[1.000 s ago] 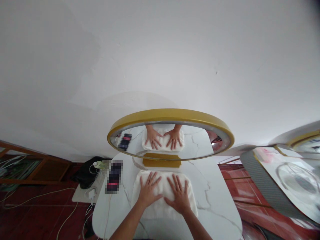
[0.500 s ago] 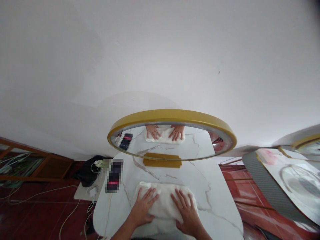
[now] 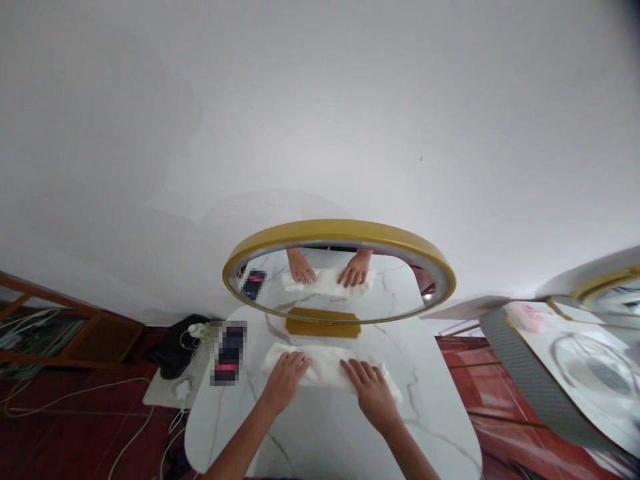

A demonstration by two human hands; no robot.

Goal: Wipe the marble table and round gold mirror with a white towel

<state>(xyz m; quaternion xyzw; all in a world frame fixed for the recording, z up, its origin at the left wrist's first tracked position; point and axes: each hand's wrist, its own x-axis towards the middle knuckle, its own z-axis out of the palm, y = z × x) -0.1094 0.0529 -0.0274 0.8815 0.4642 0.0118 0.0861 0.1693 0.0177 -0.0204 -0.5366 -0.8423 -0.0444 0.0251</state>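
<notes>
A white fluffy cloth [image 3: 327,369], rolled or folded into a long narrow bundle, lies across the white marbled table [image 3: 320,433]. On its left part rests my left hand [image 3: 286,381], fingers bent over the top and close together. My right hand [image 3: 369,390] lies over the right part with its fingers slightly spread. Both palms face down, and the near edge of the bundle is partly hidden under them. The oval mirror shows both hands on the cloth from the front.
Behind the cloth stands a gold-framed oval mirror [image 3: 340,230] on a gold base [image 3: 323,327]. A pixelated phone-like object [image 3: 230,353] lies at the table's left. Cables and a black bag [image 3: 175,347] are further left; a second table [image 3: 590,360] stands at right.
The cloth has become narrower from front to back and sits farther from me. Both hands have moved forward with it, and more bare tabletop shows in front.
</notes>
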